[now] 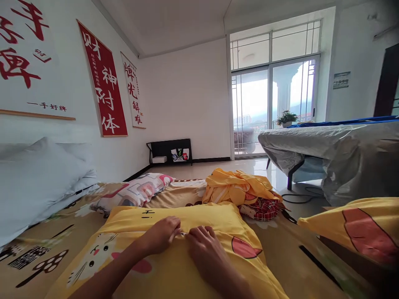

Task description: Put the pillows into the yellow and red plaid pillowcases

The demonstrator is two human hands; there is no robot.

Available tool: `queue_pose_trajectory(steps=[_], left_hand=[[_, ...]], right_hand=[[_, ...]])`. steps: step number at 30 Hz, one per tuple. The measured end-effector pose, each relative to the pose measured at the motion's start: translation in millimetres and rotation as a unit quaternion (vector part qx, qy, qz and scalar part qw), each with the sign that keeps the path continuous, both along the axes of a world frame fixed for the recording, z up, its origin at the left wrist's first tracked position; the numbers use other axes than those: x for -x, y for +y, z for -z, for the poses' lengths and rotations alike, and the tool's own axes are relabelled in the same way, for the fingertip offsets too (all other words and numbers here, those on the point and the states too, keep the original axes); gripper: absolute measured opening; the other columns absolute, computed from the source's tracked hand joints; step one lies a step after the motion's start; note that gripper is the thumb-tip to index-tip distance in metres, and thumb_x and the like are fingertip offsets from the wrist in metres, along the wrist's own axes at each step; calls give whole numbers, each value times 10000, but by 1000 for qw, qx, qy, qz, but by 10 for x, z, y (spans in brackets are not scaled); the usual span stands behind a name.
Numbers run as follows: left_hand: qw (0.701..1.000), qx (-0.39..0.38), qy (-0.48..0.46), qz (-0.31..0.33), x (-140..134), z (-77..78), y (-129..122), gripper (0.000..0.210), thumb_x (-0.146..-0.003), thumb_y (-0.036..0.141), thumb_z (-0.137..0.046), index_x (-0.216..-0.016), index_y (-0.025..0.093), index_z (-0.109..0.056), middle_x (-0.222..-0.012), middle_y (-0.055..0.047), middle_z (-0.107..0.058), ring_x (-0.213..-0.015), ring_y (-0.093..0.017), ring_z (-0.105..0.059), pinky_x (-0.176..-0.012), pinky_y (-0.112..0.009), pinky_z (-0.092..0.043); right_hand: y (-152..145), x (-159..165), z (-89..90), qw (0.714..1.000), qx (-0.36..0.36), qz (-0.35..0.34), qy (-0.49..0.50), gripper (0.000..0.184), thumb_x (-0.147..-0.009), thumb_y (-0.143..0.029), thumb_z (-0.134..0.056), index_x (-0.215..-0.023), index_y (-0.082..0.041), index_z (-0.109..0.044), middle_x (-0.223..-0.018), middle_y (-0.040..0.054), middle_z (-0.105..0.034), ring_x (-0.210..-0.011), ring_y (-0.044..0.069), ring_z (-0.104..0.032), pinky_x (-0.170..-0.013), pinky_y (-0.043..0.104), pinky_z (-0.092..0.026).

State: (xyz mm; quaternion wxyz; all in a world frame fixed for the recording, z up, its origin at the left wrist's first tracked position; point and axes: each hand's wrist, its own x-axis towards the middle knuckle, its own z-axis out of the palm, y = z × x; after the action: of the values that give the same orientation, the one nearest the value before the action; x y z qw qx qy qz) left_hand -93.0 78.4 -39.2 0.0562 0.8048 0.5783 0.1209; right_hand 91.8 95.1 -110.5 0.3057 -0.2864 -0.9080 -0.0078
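Observation:
A yellow pillowcase [168, 270] with a white cartoon cat face and pink patches lies on the bed in front of me, plump as if a pillow is inside. Across its upper half runs a seam or opening edge. My left hand [162, 234] is closed on this edge, thumb and fingers pinched together. Close beside it, my right hand [204, 247] grips the same edge with curled fingers. A small whitish bit shows between the two hands, too small to make out. The fingertips are partly hidden.
A patterned pillow [137, 191] and pale pillows [43, 182] lie to the left. Crumpled yellow cloth [238, 185] sits beyond, above a red plaid piece [262, 209]. Another yellow pillow [358, 226] is at right. A plastic-covered table [311, 139] stands behind.

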Motion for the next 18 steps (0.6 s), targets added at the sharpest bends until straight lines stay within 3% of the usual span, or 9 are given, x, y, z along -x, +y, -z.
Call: queue_pose_trajectory(steps=[6,12,18], left_hand=[[1000,-4,4,-14,154,-7,-100,208,-923,268,-354,-760,202,-464,-828,-35,-623,-759,-170,-544,-701,-271,-391],[999,-41,7,-24,359,-2,-187,200,-915,250,-361,-739,201,-441,-828,-27,-600,-759,-163,-527,-711,-270,-380],[998,-36,-4,-59,564,-23,-344,216,-921,264,-351,-727,205,-422,-807,-23,-593,-737,-161,-511,-711,-280,-380]], right_hand=[[32,-3,27,999,-32,-12,8,134,-885,-85,-495,-883,-187,-582,-991,34,-600,-921,175,-485,-857,315,-324],[-36,-15,-34,1000,13,-9,-20,173,-880,-68,-460,-905,-193,-577,-984,33,-592,-902,178,-457,-831,297,-322],[-89,-41,-66,997,61,-37,-20,416,-846,-74,-496,-1195,-289,-567,-1055,40,-555,-979,197,-442,-896,314,-307]])
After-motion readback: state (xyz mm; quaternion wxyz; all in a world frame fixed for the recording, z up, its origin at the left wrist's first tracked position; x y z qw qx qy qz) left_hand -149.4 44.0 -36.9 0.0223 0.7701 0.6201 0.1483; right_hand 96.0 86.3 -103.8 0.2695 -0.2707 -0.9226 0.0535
